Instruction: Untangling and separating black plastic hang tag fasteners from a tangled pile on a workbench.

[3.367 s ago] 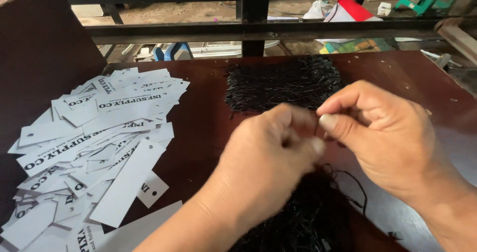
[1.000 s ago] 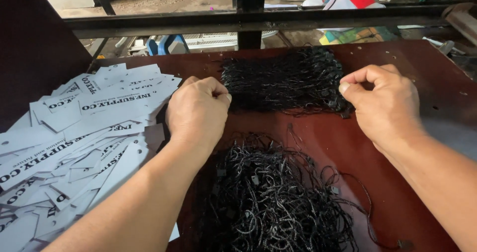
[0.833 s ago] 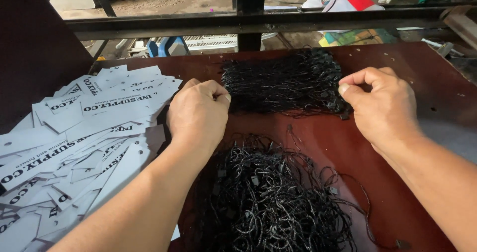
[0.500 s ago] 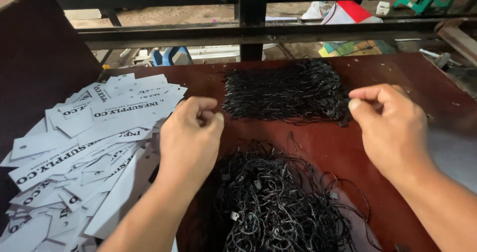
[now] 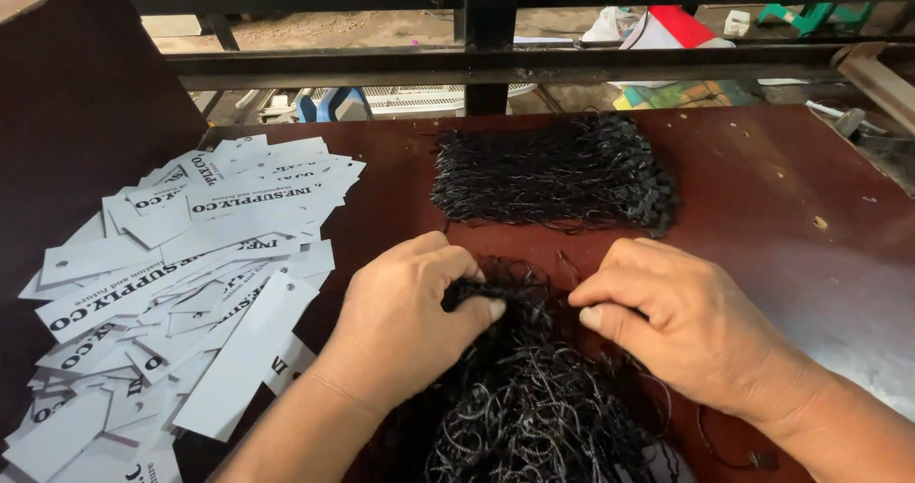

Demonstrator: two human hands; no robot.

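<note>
Both hands, spread apart half a second earlier, now meet at the near tangle of black cords, left hand and right hand fingers pinching strands; white tags at nine o'clock on worktop.

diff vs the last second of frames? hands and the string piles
Both hands came down from beside the neat string bundle to the loose tangle of black strings. The left hand now digs its fingers into the tangle's top; the right hand pinches strands at its edge. The white paper tags, the bundle and the table lie as before.
</note>
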